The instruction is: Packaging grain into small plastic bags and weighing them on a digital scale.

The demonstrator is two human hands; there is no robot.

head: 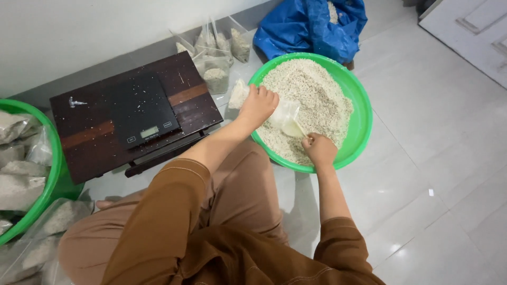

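Over green basin [360, 113], scoop [288, 120] handle toward right hand [319, 148]

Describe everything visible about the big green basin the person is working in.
The green basin is round, shallow and looks like glossy plastic. It sits flat on the pale tiled floor, right of a low dark table and below a blue bag. It is heaped with whitish grain, piled toward the left, leaving the right inner wall bare. The left hand holds a clear bag over the grain; the right hand, near the front rim, holds a pale scoop.
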